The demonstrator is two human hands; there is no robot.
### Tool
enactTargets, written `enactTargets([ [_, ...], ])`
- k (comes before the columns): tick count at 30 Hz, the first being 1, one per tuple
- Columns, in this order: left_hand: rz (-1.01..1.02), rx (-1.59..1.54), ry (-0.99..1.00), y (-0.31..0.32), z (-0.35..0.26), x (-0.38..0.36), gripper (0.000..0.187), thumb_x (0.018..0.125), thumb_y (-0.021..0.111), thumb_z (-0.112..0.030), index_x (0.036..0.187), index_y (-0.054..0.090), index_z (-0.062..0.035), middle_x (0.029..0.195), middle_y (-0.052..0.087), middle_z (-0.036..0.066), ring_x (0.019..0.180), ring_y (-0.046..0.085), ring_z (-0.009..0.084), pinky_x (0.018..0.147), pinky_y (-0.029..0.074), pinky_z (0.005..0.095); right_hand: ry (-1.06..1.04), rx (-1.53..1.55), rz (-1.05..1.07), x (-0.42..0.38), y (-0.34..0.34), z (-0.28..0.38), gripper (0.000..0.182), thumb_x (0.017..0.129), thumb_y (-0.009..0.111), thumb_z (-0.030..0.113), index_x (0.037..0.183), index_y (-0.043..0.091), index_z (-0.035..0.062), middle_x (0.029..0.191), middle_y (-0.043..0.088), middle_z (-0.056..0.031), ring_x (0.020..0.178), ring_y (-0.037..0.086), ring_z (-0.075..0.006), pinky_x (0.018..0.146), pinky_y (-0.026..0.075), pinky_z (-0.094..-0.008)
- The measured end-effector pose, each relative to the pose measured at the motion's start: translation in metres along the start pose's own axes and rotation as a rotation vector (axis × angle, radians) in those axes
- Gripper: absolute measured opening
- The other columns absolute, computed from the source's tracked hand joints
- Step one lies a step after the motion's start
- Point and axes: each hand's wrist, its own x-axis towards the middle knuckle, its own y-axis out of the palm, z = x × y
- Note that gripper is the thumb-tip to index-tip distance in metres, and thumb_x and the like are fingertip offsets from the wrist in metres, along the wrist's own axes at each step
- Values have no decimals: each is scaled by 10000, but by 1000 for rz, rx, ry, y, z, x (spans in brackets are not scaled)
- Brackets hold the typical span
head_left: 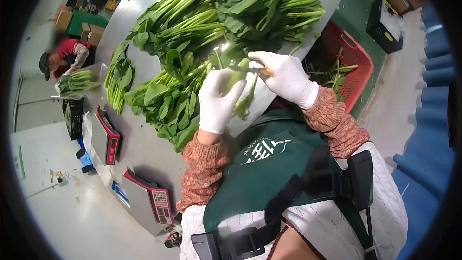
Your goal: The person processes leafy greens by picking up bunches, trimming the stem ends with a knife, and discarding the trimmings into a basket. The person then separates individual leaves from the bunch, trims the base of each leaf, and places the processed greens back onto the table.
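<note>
My left hand [216,101], in a white glove, is closed around a green vegetable stalk [236,76] over the near edge of the metal table. Close beside it, my right hand [289,78], also gloved in white, grips what looks like a small knife [264,71] with an orange part. The knife meets the stalk, though the exact contact is blurred. A piece of greens [246,100] hangs below the stalk. Left of my hands lies a bunch of leafy greens [163,97], and a large pile of long-stemmed greens [240,7] spreads beyond them.
A red crate [362,55] with trimmings stands at the right, near a black crate [385,26]. Two red-edged scales [107,137] are on the left of the metal table [140,137]. Beyond the table, a person [72,53] holds a bag of greens [79,81].
</note>
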Motion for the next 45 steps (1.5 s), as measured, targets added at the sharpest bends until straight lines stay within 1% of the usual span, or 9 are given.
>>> enactTargets([
  [4,22,-258,21,0,-15,-2,243,825,744,-21,1040,634,3,942,627,33,877,610,116,799,489,250,137,-53,145,-2,9,-36,307,893,608,102,1194,625,47,887,719,-134,825,706,-287,742,544,-356],
  [9,-20,-12,101,-4,-13,7,294,771,773,-30,1036,647,-48,929,654,43,790,605,122,730,494,260,192,1005,75,4,-4,-5,235,921,687,195,1073,680,16,784,687,-122,658,616,-150,680,511,-277],
  [15,-473,26,167,-50,-31,15,138,849,679,-3,984,689,-26,991,646,67,927,624,196,897,493,315,-22,454,-114,21,-20,6,205,905,698,207,870,675,6,667,620,-125,577,568,-140,575,472,-305],
  [19,-335,-1279,209,-160,-6,5,295,981,581,-152,1234,572,-1,1270,606,159,1194,552,334,1135,356,534,199,381,-70,22,-42,-31,176,921,618,145,900,663,-24,660,637,-41,613,556,-66,600,475,-261],
  [24,-567,-1200,358,-203,-5,-29,230,913,622,-92,1093,549,31,1103,577,134,1190,507,314,1199,242,551,135,368,236,12,25,-37,230,866,606,128,1071,704,94,949,727,-133,889,706,-281,788,539,-349],
  [30,-760,-516,190,-191,-7,-63,166,967,613,-104,1098,577,-7,735,482,-7,605,399,84,537,317,240,21,-27,248,37,125,-50,187,819,634,204,979,720,155,889,696,-99,888,673,-335,747,526,-426],
  [38,-804,-349,30,-167,6,-92,97,951,641,-86,1025,630,-24,646,474,-24,551,402,58,526,313,216,-62,-374,411,48,162,-81,216,844,581,97,1048,645,130,1234,578,-110,903,680,-320,768,532,-427],
  [43,-844,-280,4,-169,13,-103,102,946,644,-79,1023,643,-12,658,506,-16,560,420,57,536,326,207,30,-74,368,37,96,-72,230,763,731,251,965,675,157,882,704,-110,850,683,-311,725,530,-404],
  [45,-848,-231,7,-164,9,-99,103,938,653,-71,1020,647,-8,667,515,-17,558,421,53,536,325,205,174,313,383,45,53,-55,250,785,752,71,1019,682,18,824,694,-40,768,617,-89,722,499,-250],
])
